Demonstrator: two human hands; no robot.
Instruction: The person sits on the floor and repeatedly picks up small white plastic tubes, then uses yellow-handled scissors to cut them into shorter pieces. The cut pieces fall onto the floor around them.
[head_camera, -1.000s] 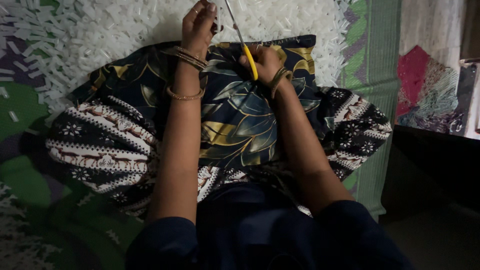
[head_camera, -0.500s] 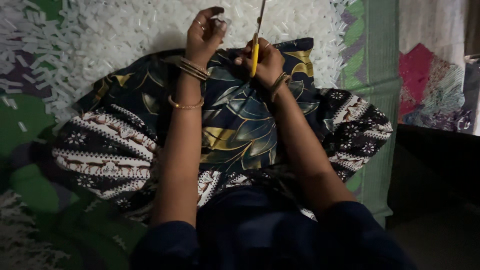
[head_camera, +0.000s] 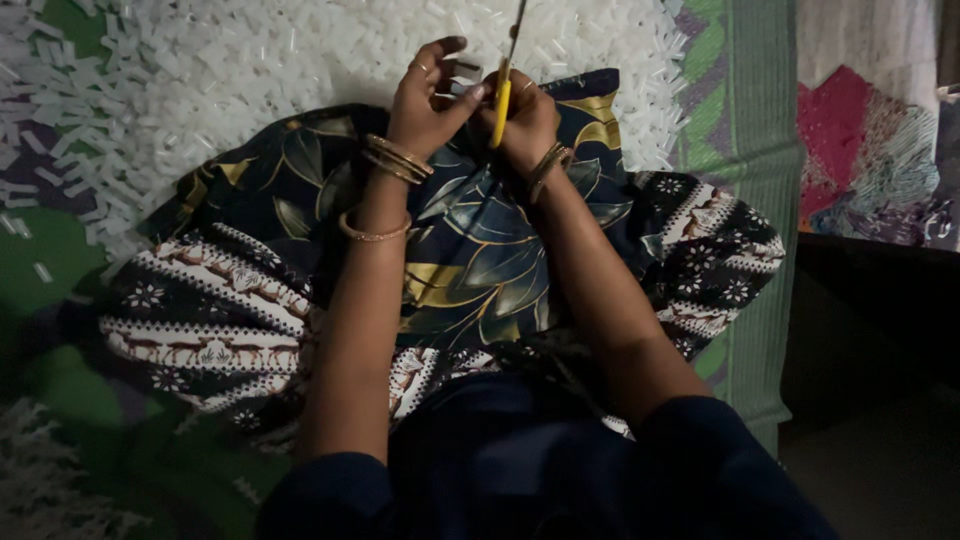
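My right hand (head_camera: 528, 118) grips yellow-handled scissors (head_camera: 503, 85) whose blades point up and away, out past the top of the view. My left hand (head_camera: 428, 98) is raised beside them, fingers curled and pinching a small pale piece close to the handle; that piece is too small to make out clearly. Both wrists carry gold bangles. My hands hover over my lap, which is covered by a dark leaf-patterned cloth (head_camera: 480, 260). Just beyond lies a big heap of small white cut pieces (head_camera: 250, 70).
A green striped mat (head_camera: 745, 150) runs under the heap and along the right. A pink and patterned cloth (head_camera: 865, 150) lies at the far right beside a dark floor area. More white pieces (head_camera: 50, 490) sit at the lower left.
My hands have drawn closer together, and the left hand's fingers now curl next to the scissor handle. The scissor blades swung from leaning left to leaning slightly right.
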